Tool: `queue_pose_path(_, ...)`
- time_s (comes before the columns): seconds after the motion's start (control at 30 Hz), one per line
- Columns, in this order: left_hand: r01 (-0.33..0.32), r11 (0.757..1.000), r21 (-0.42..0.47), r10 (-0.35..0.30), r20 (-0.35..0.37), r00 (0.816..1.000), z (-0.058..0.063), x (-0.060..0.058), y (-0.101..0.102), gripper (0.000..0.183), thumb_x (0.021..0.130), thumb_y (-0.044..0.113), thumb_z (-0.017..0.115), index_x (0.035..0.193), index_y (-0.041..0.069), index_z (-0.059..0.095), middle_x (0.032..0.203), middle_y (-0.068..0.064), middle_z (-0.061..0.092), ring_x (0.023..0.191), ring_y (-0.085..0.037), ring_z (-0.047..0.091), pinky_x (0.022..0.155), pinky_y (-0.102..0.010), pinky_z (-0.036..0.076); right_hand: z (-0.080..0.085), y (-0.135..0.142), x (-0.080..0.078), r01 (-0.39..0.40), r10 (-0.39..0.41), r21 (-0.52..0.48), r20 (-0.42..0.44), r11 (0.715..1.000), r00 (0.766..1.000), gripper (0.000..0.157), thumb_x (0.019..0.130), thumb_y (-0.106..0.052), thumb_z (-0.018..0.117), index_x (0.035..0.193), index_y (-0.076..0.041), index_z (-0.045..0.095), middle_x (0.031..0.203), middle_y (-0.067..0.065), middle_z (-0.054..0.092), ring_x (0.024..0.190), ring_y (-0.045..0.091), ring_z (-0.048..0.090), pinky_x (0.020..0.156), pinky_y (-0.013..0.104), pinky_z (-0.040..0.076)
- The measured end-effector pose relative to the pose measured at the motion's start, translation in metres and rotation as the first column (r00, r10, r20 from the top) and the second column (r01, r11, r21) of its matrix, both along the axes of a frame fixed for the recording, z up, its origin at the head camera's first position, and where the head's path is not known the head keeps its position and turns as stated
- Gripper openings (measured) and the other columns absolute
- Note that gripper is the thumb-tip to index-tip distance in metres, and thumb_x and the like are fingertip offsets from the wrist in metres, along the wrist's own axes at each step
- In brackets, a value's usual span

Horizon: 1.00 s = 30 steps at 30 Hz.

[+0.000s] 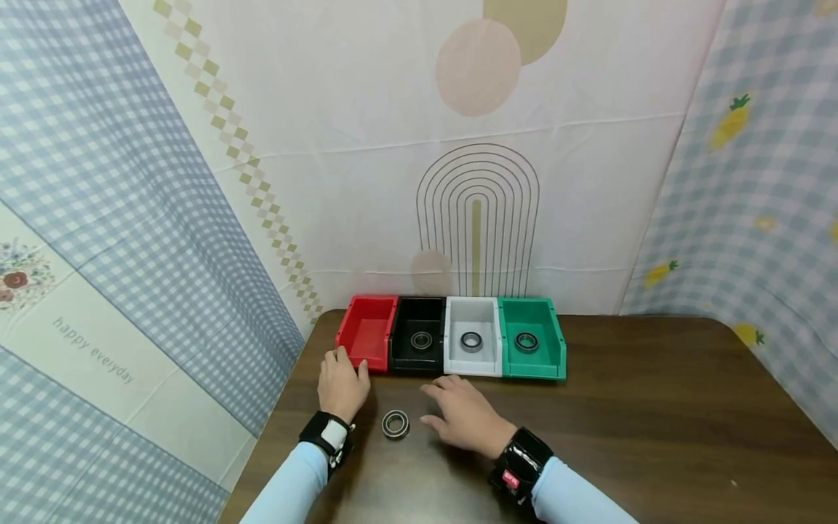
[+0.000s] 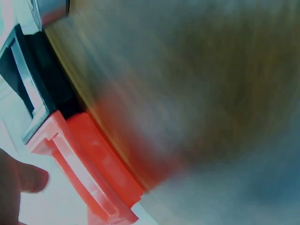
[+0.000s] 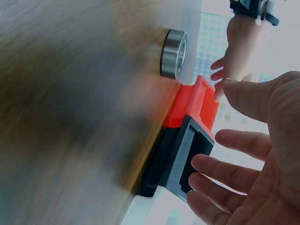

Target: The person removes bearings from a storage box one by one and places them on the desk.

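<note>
A loose metal ball bearing (image 1: 396,436) lies flat on the table between the two hands. My left hand (image 1: 343,387) reaches to the front left corner of the red bin (image 1: 369,335), fingertips right at its rim and fingers relaxed. In the left wrist view the thumb (image 2: 33,178) shows beside that bin. To the right of the bearing, my right hand (image 1: 466,416) hovers palm down with fingers loosely spread, holding nothing; the right wrist view shows the gap between its thumb and fingers. The red bin has no bearing inside.
Right of the red bin, joined in a row, stand a black bin (image 1: 419,313), a white bin (image 1: 471,313) and a green bin (image 1: 527,316), each with one bearing inside. Behind them hangs a patterned cloth (image 1: 366,211). The brown table (image 1: 655,407) extends to the right.
</note>
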<state>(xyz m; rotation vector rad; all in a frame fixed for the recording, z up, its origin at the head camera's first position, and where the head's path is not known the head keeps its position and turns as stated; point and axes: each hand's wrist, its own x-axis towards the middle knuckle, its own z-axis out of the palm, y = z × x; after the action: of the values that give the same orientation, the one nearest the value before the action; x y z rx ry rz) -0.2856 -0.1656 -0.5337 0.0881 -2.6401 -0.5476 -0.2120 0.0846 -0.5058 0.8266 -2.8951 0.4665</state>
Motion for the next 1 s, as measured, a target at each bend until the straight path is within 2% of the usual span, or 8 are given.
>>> queue_pose_path(0.1, 0.075, 0.997, 0.038, -0.074, -0.025, 0.997, -0.001, 0.006, 0.004, 0.053, 0.094, 0.031, 0.064, 0.130, -0.007, 0.055, 0.121, -0.025, 0.056, 0.108, -0.042, 0.058, 0.091, -0.053, 0.052, 0.003, 0.006, 0.001, 0.024, -0.023, -0.006, 0.020, 1.000, 1.000, 0.054, 0.094, -0.045, 0.065, 0.137, -0.015, 0.059, 0.131, 0.006, 0.063, 0.124, 0.025, 0.057, 0.107, 0.046, 0.046)
queue_pose_path(0.27, 0.204, 0.970, 0.135, -0.208, 0.018, 0.978, -0.002, 0.019, 0.010, 0.049, 0.097, 0.037, 0.061, 0.130, 0.000, 0.058, 0.128, -0.016, 0.055, 0.119, -0.034, 0.056, 0.101, -0.048, 0.050, 0.004, 0.017, 0.004, 0.079, -0.078, -0.022, 0.051, 0.997, 0.996, 0.053, 0.093, -0.047, 0.065, 0.137, -0.016, 0.060, 0.128, 0.005, 0.065, 0.122, 0.024, 0.058, 0.106, 0.047, 0.047)
queue_pose_path(0.43, 0.294, 0.945, 0.144, -0.300, 0.022, 0.954, -0.002, 0.026, 0.012, 0.048, 0.097, 0.038, 0.061, 0.132, 0.004, 0.058, 0.130, -0.010, 0.055, 0.124, -0.028, 0.054, 0.106, -0.045, 0.048, 0.001, 0.031, 0.006, 0.136, -0.132, -0.059, 0.058, 0.989, 0.989, 0.052, 0.092, -0.047, 0.066, 0.134, -0.016, 0.062, 0.128, 0.005, 0.066, 0.121, 0.025, 0.059, 0.106, 0.049, 0.047)
queue_pose_path(0.6, 0.337, 0.934, 0.117, -0.340, 0.001, 0.941, 0.002, 0.030, 0.018, 0.045, 0.097, 0.035, 0.063, 0.131, 0.006, 0.059, 0.130, -0.009, 0.057, 0.124, -0.025, 0.055, 0.104, -0.044, 0.050, -0.003, 0.041, 0.005, 0.178, -0.174, -0.074, 0.055, 0.981, 0.983, 0.051, 0.091, -0.046, 0.068, 0.132, -0.015, 0.064, 0.125, 0.004, 0.067, 0.118, 0.022, 0.060, 0.103, 0.047, 0.049)
queue_pose_path(0.77, 0.362, 0.925, 0.115, -0.364, -0.008, 0.931, 0.000, 0.033, 0.024, 0.044, 0.097, 0.035, 0.063, 0.130, 0.006, 0.059, 0.130, -0.008, 0.057, 0.123, -0.023, 0.054, 0.104, -0.042, 0.050, -0.002, 0.045, 0.004, 0.180, -0.177, -0.078, 0.044, 0.981, 0.983, 0.049, 0.091, -0.043, 0.069, 0.130, -0.014, 0.065, 0.121, 0.002, 0.068, 0.112, 0.020, 0.060, 0.099, 0.044, 0.050)
queue_pose_path(1.0, 0.381, 0.919, 0.098, -0.376, -0.068, 0.924, -0.001, 0.032, 0.028, 0.041, 0.097, 0.032, 0.063, 0.128, 0.005, 0.061, 0.127, -0.008, 0.059, 0.121, -0.022, 0.055, 0.102, -0.042, 0.051, -0.003, 0.046, 0.003, 0.203, -0.197, -0.067, 0.083, 0.977, 0.977, 0.052, 0.091, -0.046, 0.069, 0.132, -0.016, 0.064, 0.127, 0.004, 0.067, 0.119, 0.023, 0.060, 0.105, 0.048, 0.047)
